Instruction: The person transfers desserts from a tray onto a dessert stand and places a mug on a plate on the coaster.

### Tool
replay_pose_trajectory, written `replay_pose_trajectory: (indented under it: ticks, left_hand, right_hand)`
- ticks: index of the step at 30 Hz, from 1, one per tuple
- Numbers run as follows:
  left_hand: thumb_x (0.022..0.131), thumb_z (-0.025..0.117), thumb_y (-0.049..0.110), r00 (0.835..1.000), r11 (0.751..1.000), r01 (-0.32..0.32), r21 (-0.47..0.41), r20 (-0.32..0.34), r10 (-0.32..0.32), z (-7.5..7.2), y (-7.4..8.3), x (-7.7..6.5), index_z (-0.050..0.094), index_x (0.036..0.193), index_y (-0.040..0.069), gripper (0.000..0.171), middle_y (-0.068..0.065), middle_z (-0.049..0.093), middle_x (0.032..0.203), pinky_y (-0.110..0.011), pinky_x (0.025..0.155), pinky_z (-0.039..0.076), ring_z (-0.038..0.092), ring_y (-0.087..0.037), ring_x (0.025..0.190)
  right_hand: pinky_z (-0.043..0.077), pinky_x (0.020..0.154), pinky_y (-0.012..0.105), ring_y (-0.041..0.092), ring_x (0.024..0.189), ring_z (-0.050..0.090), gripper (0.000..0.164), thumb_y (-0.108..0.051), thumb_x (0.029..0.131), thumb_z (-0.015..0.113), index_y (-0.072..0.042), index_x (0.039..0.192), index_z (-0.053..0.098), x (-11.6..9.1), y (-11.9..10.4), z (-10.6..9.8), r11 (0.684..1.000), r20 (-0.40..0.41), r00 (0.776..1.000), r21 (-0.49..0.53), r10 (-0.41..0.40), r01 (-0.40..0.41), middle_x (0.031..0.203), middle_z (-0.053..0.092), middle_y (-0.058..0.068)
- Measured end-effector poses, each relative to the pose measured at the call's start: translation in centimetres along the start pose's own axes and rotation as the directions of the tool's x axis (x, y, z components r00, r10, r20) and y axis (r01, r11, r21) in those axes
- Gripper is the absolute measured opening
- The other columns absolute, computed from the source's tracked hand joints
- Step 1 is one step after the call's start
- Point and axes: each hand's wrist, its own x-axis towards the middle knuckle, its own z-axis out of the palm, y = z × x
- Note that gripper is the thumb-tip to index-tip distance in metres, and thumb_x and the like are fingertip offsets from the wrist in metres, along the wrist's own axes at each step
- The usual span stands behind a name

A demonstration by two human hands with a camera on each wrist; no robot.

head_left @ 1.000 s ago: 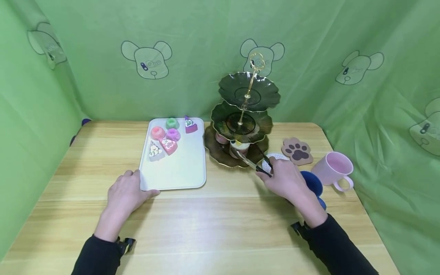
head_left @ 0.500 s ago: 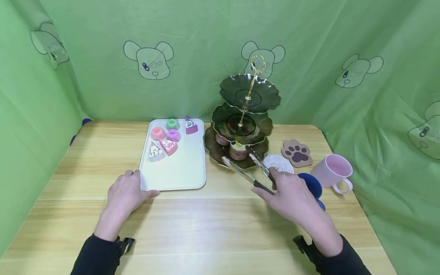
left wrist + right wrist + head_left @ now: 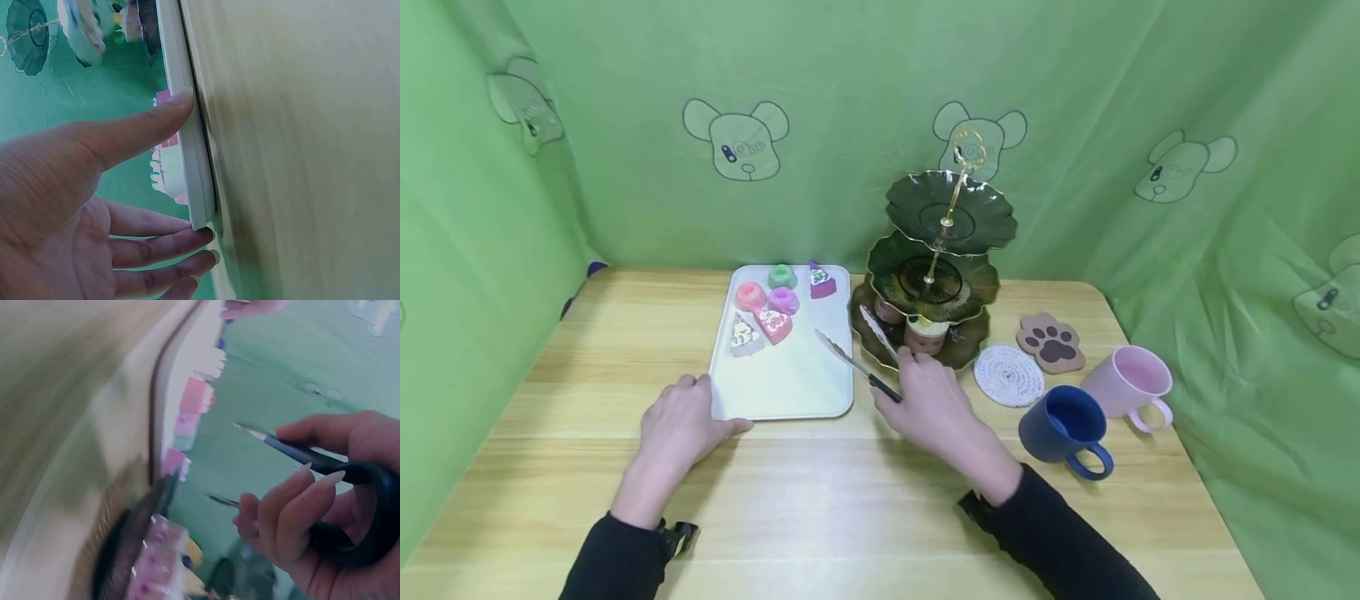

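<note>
My right hand (image 3: 928, 396) grips a pair of tongs (image 3: 852, 358) with black handles and metal ends. The tongs' arms stand apart with nothing between them, pointing toward the tray over the gap beside the cake stand. In the right wrist view, the tongs' black bend (image 3: 381, 506) lies in the palm. My left hand (image 3: 676, 425) rests at the near left corner of a white tray (image 3: 790, 383), thumb along its front edge, straight fingers along its left side. On the tray lie toy sweets: cake wedges, including a pink cake slice (image 3: 773, 325), and small rings such as a green donut (image 3: 781, 277).
A three-tier dark green cake stand (image 3: 936, 242) with gold trim stands right of the tray. On its bottom tier sit round little cakes, one a pink cup cake (image 3: 925, 336). Farther right are a white woven coaster (image 3: 1009, 377), a paw-shaped coaster (image 3: 1049, 342), a blue mug (image 3: 1058, 429) and a pink mug (image 3: 1126, 383).
My right hand has drawn the tongs back from the stand's bottom tier and carried them left toward the tray, uncovering the blue mug and white coaster. The left hand stays at the tray corner.
</note>
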Motion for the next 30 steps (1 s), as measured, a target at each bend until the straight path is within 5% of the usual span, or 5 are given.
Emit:
replay_pose_trajectory:
  ticks: [6, 13, 30]
  left_hand:
    - [0.059, 0.076, 0.059, 1.000, 1.000, -0.001, 0.002, -0.007, 0.001, 0.1, 0.1, -0.1, 0.051, 0.115, -0.009, 0.091, -0.021, 0.052, 0.094, -0.040, 0.052, 0.041, 0.050, -0.033, 0.076]
    - [0.058, 0.076, 0.059, 1.000, 1.000, 0.001, -0.007, -0.006, -0.001, 0.3, 0.2, -0.2, 0.052, 0.114, -0.008, 0.090, -0.020, 0.052, 0.092, -0.040, 0.051, 0.041, 0.050, -0.033, 0.077]
    - [0.059, 0.077, 0.058, 1.000, 1.000, -0.004, -0.007, -0.027, 0.003, 0.2, 0.1, 0.0, 0.052, 0.110, -0.009, 0.088, -0.020, 0.052, 0.091, -0.038, 0.049, 0.040, 0.050, -0.032, 0.074]
  right_hand:
    - [0.048, 0.050, 0.042, 0.032, 0.066, 0.059, 0.066, -0.045, 0.080, 0.060, 0.004, 0.122, 0.050, 4.3, -1.1, 3.3, 0.997, -0.022, 0.999, -0.066, 0.049, -0.051, 0.087, 0.057, 0.017]
    - [0.044, 0.044, 0.039, 0.030, 0.064, 0.059, 0.053, -0.044, 0.080, 0.058, 0.001, 0.108, 0.053, 7.8, -2.1, 5.8, 0.993, 0.016, 0.996, -0.084, 0.090, -0.088, 0.080, 0.055, 0.013]
    - [0.043, 0.048, 0.036, 0.025, 0.068, 0.056, 0.039, -0.042, 0.080, 0.059, -0.005, 0.091, 0.057, 13.6, -3.4, 6.5, 0.969, 0.169, 0.962, -0.160, 0.213, -0.187, 0.080, 0.057, 0.009]
